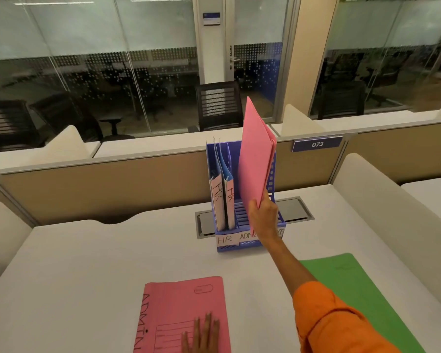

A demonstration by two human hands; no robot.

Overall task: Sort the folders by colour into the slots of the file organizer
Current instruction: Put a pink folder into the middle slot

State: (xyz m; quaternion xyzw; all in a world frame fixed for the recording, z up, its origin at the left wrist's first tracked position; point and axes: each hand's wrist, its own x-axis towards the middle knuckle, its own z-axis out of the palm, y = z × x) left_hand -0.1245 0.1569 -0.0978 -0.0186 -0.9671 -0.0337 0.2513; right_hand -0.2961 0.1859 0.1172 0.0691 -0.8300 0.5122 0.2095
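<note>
The file organizer point(225, 247) stands at 12 o'clock on the desk point(87, 263), open side toward me so I can read its front tags; the HR label point(225, 239) marks the slot at its 9 o'clock side, and the two blue folders point(222, 197) stand upright there, spines facing me. The middle tag begins ADM point(246, 236); the third tag is hidden behind my wrist.

My right hand point(261, 215) reaches out to 12 o'clock and pinches the raised pink folder point(255, 159) by its lower near corner, thumb on the front face and fingers curled behind; I hold it on edge, top leaning toward 1 o'clock, so the narrow bottom edge can drop between the dividers. It sits over the middle-to-right part of the organizer; I cannot tell whether its bottom edge is already inside a slot, since my hand covers it.

My left hand point(203, 335) lies at 6 o'clock, fingers straight and spread flat on the second pink folder point(178, 301), which lies face up and reads ADMIN along its spine; I judge the flat palm is there to pin it down and mark it as the next one to go. The green folder point(362, 289) lies flat at 4 o'clock, partly under my right arm, not yet sorted.
</note>
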